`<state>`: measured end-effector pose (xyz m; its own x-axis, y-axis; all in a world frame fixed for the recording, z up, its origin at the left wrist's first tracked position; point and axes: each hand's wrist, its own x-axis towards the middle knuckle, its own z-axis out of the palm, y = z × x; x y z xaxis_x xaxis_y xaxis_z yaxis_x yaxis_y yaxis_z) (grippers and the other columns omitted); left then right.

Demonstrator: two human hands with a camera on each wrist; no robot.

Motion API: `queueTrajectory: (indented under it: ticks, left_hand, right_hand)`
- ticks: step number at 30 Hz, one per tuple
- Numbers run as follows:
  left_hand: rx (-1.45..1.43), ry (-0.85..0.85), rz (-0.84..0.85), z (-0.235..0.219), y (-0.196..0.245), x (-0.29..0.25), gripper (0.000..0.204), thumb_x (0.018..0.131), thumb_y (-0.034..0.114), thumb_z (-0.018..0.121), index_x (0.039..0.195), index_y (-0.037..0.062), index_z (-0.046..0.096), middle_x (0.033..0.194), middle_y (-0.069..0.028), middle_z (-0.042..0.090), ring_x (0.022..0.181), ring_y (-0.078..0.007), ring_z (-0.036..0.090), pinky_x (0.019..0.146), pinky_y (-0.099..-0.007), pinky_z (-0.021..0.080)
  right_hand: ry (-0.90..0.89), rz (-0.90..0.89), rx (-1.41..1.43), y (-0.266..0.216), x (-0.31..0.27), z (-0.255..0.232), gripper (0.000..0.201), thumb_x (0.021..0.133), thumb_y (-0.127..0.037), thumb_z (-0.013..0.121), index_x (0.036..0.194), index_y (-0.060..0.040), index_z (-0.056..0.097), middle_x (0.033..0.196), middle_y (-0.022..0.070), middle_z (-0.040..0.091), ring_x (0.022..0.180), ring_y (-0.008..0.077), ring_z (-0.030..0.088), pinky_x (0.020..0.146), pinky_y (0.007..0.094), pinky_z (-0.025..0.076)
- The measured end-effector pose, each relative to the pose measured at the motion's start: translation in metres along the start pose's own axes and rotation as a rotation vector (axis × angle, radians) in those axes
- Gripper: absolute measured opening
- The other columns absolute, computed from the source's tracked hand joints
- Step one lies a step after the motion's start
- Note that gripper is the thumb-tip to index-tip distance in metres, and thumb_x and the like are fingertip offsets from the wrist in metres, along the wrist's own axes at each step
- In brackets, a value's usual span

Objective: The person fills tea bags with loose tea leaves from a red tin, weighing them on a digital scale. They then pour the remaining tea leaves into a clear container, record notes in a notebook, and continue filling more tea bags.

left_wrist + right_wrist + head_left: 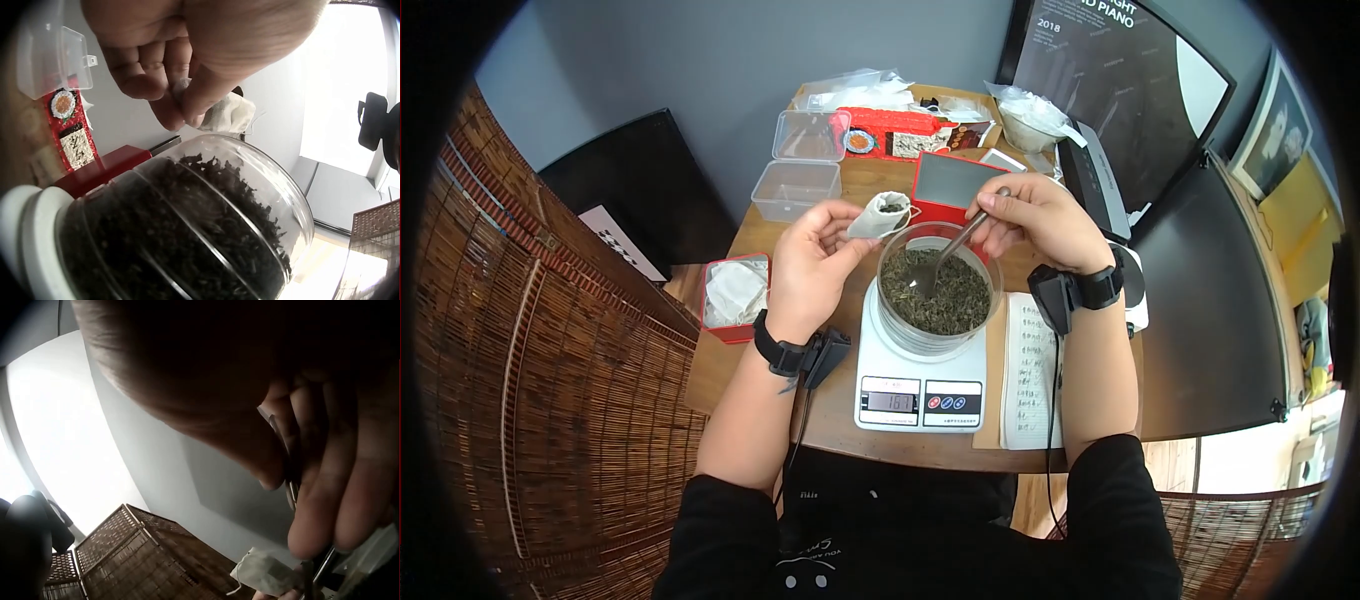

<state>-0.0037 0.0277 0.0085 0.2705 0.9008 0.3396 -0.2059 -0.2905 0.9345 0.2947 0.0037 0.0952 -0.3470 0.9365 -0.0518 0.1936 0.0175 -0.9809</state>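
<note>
My left hand [808,270] pinches a small white drawstring tea bag [873,219] between thumb and fingers, its mouth open upward and dark leaves showing inside. A metal spoon [963,236] is gripped near the top of its handle by my right hand [1045,222]. The spoon slants down into a round clear jar [998,285], its bowl at the surface of the dried tea leaves [950,303]. Beneath the jar is a white digital scale [872,350] with a lit display. In the left wrist view, the tea bag [228,114] hangs just beyond the jar's rim.
Left of the scale stands a red tin [708,318] of white bags. Behind are an open clear plastic box [795,190], an open red tin [940,205] and a red packet [895,133]. A handwritten notebook [1025,390] lies right of the scale, under my right forearm.
</note>
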Motion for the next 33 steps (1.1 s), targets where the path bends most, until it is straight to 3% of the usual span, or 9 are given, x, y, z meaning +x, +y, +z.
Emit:
queueTrajectory:
  ticks: [6,8,17,22,33]
  left_hand:
    - [0.053,0.030,0.027,0.001,0.002,-0.001,0.025,0.098,-0.007,0.071,0.123,-0.0051,0.068,0.111,-0.0081,0.077,0.100,-0.0120,0.073,0.088,-0.0255,0.058]
    - [0.098,0.036,0.026,0.000,0.000,-0.001,0.024,0.099,-0.007,0.070,0.123,-0.0051,0.069,0.112,-0.0078,0.077,0.099,-0.0111,0.073,0.088,-0.0250,0.058]
    - [0.141,0.032,0.043,0.002,-0.001,-0.002,0.024,0.097,-0.007,0.069,0.120,-0.0047,0.071,0.112,-0.0066,0.077,0.094,-0.0084,0.071,0.086,-0.0249,0.057]
    - [0.139,0.004,0.075,0.002,-0.002,-0.003,0.025,0.096,-0.008,0.070,0.120,-0.0042,0.071,0.112,-0.0062,0.077,0.094,-0.0082,0.069,0.085,-0.0251,0.056]
    - [0.065,-0.021,0.058,0.006,0.004,-0.005,0.028,0.095,-0.008,0.074,0.123,-0.0034,0.071,0.111,-0.0060,0.077,0.093,-0.0080,0.068,0.084,-0.0238,0.056]
  right_hand:
    - [-0.034,-0.012,0.226,0.007,-0.001,-0.022,0.028,0.113,-0.023,0.060,0.113,0.0028,0.071,0.095,0.0133,0.080,0.076,0.0127,0.076,0.071,0.0253,0.063]
    - [0.043,-0.056,0.285,0.002,-0.006,-0.023,0.029,0.114,-0.021,0.057,0.110,0.0038,0.070,0.089,0.0128,0.080,0.067,0.0130,0.076,0.065,0.0221,0.063]
    - [0.166,-0.184,0.429,-0.011,-0.017,-0.028,0.027,0.113,-0.018,0.056,0.113,0.0054,0.069,0.087,0.0119,0.079,0.066,0.0120,0.075,0.064,0.0227,0.063]
    - [0.296,-0.248,0.196,-0.020,-0.023,-0.016,0.028,0.113,-0.023,0.060,0.112,0.0014,0.074,0.091,0.0090,0.079,0.075,0.0113,0.074,0.072,0.0244,0.061]
    - [0.539,-0.443,-0.264,-0.060,-0.062,0.049,0.021,0.108,-0.016,0.069,0.108,0.0041,0.074,0.088,0.0089,0.079,0.079,0.0098,0.074,0.073,0.0239,0.060]
